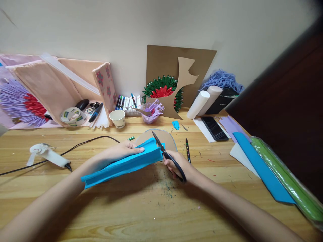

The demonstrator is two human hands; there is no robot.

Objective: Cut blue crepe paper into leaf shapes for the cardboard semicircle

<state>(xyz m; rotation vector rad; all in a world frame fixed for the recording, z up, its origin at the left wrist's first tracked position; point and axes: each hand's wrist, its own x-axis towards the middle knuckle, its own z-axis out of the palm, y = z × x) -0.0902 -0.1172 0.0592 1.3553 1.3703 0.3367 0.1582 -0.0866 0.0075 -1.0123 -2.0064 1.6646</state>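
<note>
My left hand (pixel 126 150) grips a folded stack of bright blue crepe paper (pixel 121 165), holding it slanted above the wooden table. My right hand (pixel 176 163) is closed through the black handles of a pair of scissors (pixel 166 155). The blades are parted at the paper's far right end, pointing away from me. Behind the paper lies a round cardboard disc (pixel 166 138) with a blue rim.
A white glue gun (pixel 47 154) with its black cord lies at left. A paper cup (pixel 118 118), tape roll (pixel 72 116), markers (pixel 128 102) and a bowl of purple scraps (pixel 151 112) stand at the back. A black phone (pixel 214 128), a pen (pixel 188 150), blue and green paper rolls (pixel 275 174) lie at right.
</note>
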